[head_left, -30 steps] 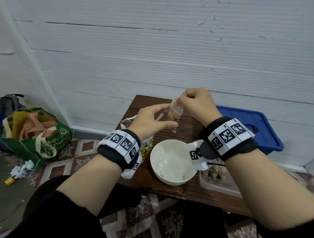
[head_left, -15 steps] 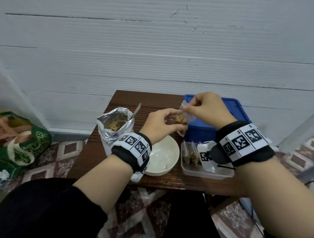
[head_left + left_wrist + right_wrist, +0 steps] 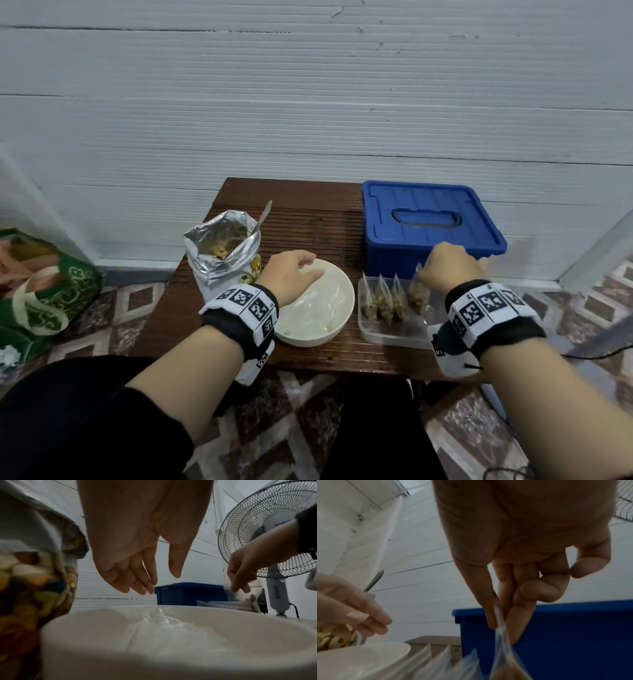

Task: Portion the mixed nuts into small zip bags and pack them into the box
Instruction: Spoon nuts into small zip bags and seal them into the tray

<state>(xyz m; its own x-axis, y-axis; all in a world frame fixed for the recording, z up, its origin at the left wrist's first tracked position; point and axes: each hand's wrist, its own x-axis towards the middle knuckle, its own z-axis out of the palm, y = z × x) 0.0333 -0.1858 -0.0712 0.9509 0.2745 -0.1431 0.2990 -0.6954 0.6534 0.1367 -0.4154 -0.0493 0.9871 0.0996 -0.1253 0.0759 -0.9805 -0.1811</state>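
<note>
Right hand (image 3: 518, 555) fingers (image 3: 489, 609) pinch zip bag (image 3: 503, 654).

Your right hand (image 3: 448, 265) covers the top of the zip bag (image 3: 418, 297) it pinches, so you cannot see its seal. Your right wristband hides the clear box's (image 3: 383, 334) near corner. In the right wrist view the bags (image 3: 436, 660) blur and run off the bottom edge.

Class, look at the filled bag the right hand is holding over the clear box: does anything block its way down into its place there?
Nothing visible does. The right hand pinches the filled bag by its top at the right end of the row of three bags standing in the clear box, which has no lid on.
</note>
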